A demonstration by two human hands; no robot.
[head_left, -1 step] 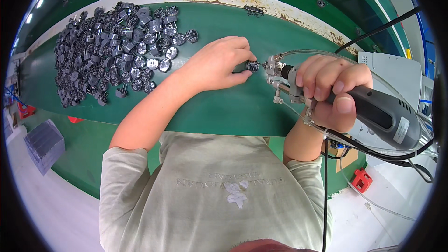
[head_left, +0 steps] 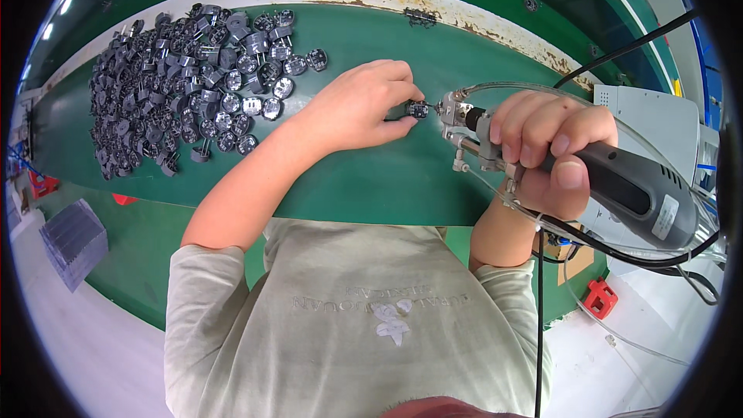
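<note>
A: Where does the small black component (head_left: 418, 110) lie, relative to the hands?
B: It serves as landmark: at the fingertips of the left hand (head_left: 371, 104), thumb and finger pinching it from either side. The right hand (head_left: 551, 139), to its right, is wrapped around a grey handheld tool (head_left: 642, 190).
A: And the axes?
B: The tool slants from lower right toward the component, its metal head just beside it; contact cannot be told. The left hand is nearer. The component's own long axis is too small to tell.
A: Surroundings?
B: Left of the component, a pile of similar parts (head_left: 178, 101); right, beyond the tool, a pale box (head_left: 658, 120). Nothing visible stands between component and head.
</note>
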